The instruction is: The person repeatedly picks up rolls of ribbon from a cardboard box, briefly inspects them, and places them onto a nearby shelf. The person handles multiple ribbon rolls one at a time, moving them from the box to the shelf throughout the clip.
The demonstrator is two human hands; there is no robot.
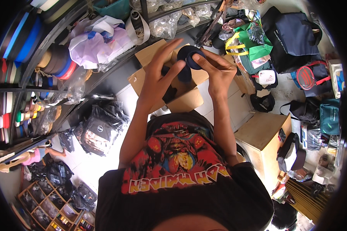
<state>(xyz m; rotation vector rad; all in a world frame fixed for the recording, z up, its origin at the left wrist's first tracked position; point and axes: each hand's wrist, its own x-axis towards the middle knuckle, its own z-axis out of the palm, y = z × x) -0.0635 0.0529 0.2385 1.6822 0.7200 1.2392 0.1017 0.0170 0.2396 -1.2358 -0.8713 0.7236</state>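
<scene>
A dark navy roll of strap [196, 63] is held up in front of me, above an open cardboard box. My right hand [219, 75] grips it, the thumb pressed on the coil's face and the fingers behind its far side. A loose dark end [184, 74] hangs from the coil toward the box. On the left, my left hand [160, 71] has its fingers stretched and apart. Its thumb tip is close to the roll's edge; I cannot tell whether they touch. Inside the cardboard box [189, 101] lies dark material, partly hidden by my hands.
Shelves at left hold many strap rolls [27, 38] and a whitish-lilac plastic bag [100, 42]. A wooden cabinet [262, 131] stands at right, near bags [297, 36] and a red racket [306, 78]. Black plastic-wrapped goods [100, 129] sit on the floor at left. A divided wooden rack [46, 204] is lower left.
</scene>
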